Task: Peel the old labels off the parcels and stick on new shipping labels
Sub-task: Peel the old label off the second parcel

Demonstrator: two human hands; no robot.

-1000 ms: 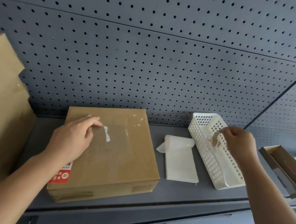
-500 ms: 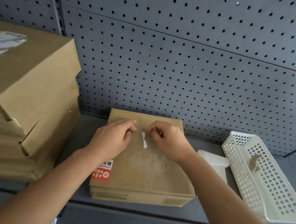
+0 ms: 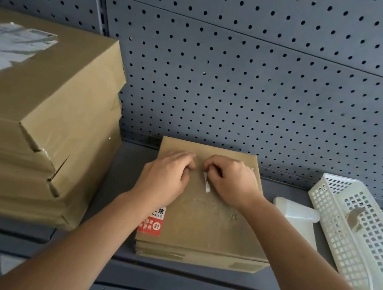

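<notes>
- Your right hand [image 3: 232, 182], at the white basket [image 3: 357, 244] a second ago, is back on the parcel [image 3: 210, 224] on the shelf [image 3: 131, 160], its grip pinched on the last white label strip [image 3: 206, 184].
- Your left hand [image 3: 165, 178] presses the parcel top, grip apart.
- The old label is nearly gone. White sheets [image 3: 299, 214], likely the new labels, lie beside.

A red-and-white sticker [image 3: 152, 221] on the parcel [image 3: 206, 224] reads "效", "UXIAO" and "封".

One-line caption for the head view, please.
The left hand rests on a flat cardboard parcel on the grey shelf while the right hand pinches a white label scrap stuck to it.
</notes>
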